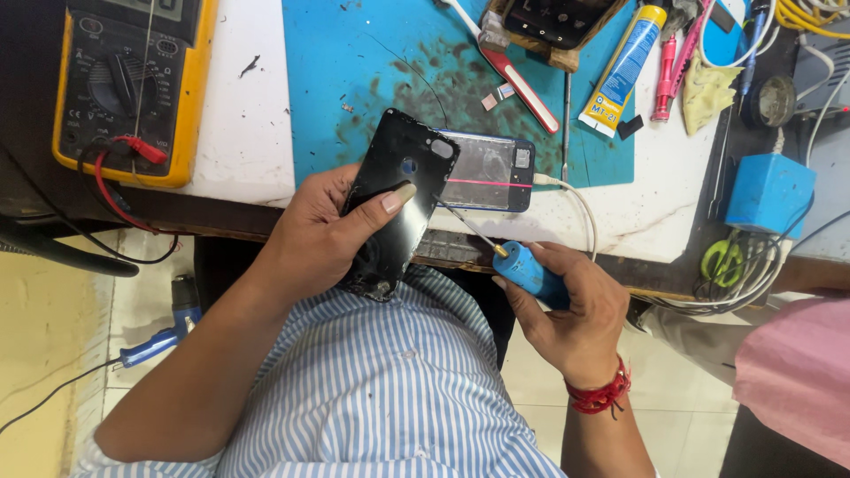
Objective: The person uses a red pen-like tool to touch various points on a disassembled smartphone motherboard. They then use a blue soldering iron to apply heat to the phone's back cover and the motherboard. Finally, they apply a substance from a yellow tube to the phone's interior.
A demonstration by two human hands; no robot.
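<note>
Two hands grasping: left grip (323,235) clasps black phone cover (394,199), right grip (567,305) clasps blue screwdriver (522,265).

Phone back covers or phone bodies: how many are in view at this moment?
3. A black back cover held in the left hand; a phone body lying on the blue mat behind it; a third phone at the top edge, partly cut off.

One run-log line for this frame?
left hand: holds black cover | right hand: holds screwdriver | phone: on bench
</note>
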